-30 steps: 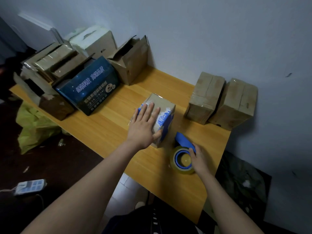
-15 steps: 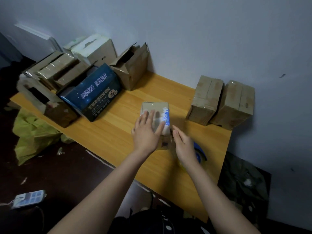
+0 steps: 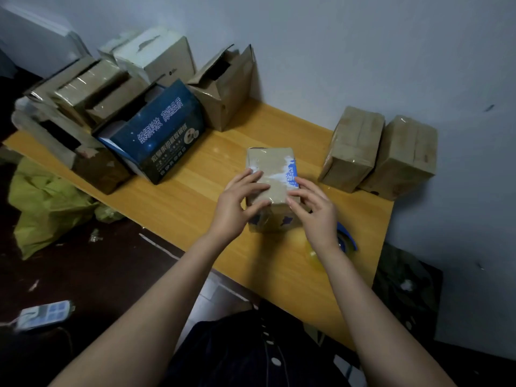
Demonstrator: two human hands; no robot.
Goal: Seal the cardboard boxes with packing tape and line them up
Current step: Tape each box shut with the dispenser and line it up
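A small brown box (image 3: pixel 272 174) with torn blue-and-white print and glossy tape over its top stands mid-table. My left hand (image 3: pixel 237 202) lies on its left top, fingers straight, thumb along the near edge. My right hand (image 3: pixel 315 210) touches its right side with spread, straight fingers and the thumb on the top edge. Just behind my right wrist lies the blue tape dispenser (image 3: pixel 347 240) with its yellowish roll, partly hidden. Two taped brown boxes (image 3: pixel 351 149) (image 3: pixel 405 157) stand side by side against the wall at the right.
On the left of the wooden table (image 3: pixel 195 196) sits a pile of boxes: a dark blue printed one (image 3: pixel 162 135), an open brown one (image 3: pixel 223 88), and several more. A yellow-green bag (image 3: pixel 47 202) and a power strip (image 3: pixel 44 314) are on the floor.
My right hand left the tape dispenser and came up to the small box's right side. The box turned from slanted to square-on under my left hand.
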